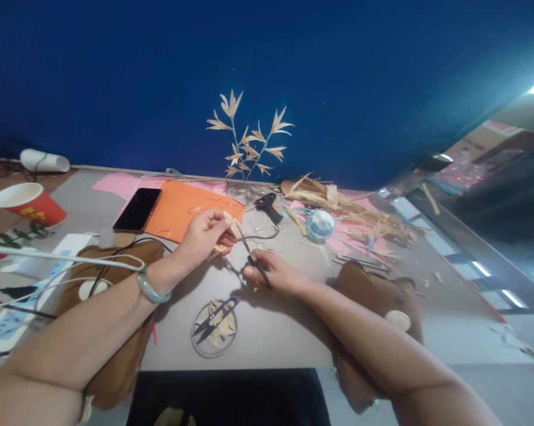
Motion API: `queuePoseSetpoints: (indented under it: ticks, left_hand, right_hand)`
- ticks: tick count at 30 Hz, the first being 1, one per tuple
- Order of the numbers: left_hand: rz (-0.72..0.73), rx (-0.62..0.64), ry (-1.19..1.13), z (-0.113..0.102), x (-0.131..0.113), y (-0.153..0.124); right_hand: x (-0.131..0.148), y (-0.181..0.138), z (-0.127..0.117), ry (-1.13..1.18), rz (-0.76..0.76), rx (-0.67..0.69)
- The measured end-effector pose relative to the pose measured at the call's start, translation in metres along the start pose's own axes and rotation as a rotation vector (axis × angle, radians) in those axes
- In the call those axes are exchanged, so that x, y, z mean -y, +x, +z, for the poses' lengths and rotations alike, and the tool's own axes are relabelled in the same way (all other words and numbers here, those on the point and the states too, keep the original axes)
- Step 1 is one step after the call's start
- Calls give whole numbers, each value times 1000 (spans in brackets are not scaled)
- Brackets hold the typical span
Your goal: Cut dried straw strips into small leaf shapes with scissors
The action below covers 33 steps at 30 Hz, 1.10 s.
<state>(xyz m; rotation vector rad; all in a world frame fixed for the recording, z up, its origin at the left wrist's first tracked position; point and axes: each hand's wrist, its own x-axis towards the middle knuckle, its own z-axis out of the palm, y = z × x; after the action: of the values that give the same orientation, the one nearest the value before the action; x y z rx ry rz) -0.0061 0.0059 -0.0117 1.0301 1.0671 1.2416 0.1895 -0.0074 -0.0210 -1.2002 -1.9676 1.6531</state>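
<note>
Paper cup (31, 204), red with yellow marks, stands well to the left of both hands, with a white power strip (54, 273) nearer the person's left forearm. A dark phone (138, 210) lies left of the left hand and beyond it, beside an orange sheet (173, 207). The left hand (207, 234), a pale green bangle (154, 288) at its wrist, pinches a husk piece (232, 225) between thumb and fingers. Nearer the person than the hands, a round dish (214, 355) holds pale scraps, purple snips (217, 318) lying across it. Beyond the hands, a spray of pointed flowers (250, 152) rises against the blue wall (359, 89). The right hand (273, 273) grips scissors (261, 273), blades up at the husk piece; I can't tell whether they touch. Past the right hand lie a black glue gun (269, 207), a pale blue roll (320, 226) and, farther right, heaped husk strips (322, 196).
</note>
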Motion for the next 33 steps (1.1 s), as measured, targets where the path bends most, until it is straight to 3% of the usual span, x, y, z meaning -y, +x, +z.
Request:
queuePoseSetpoints:
  ticks: [7, 33]
  left_hand:
    - [-68, -52, 44, 6, -1, -3]
    - [-69, -44, 39, 8, -1, -3]
  right_hand:
    - [-3, 2, 5, 79, 15, -49]
    - [-9, 5, 14, 132, 11, -113]
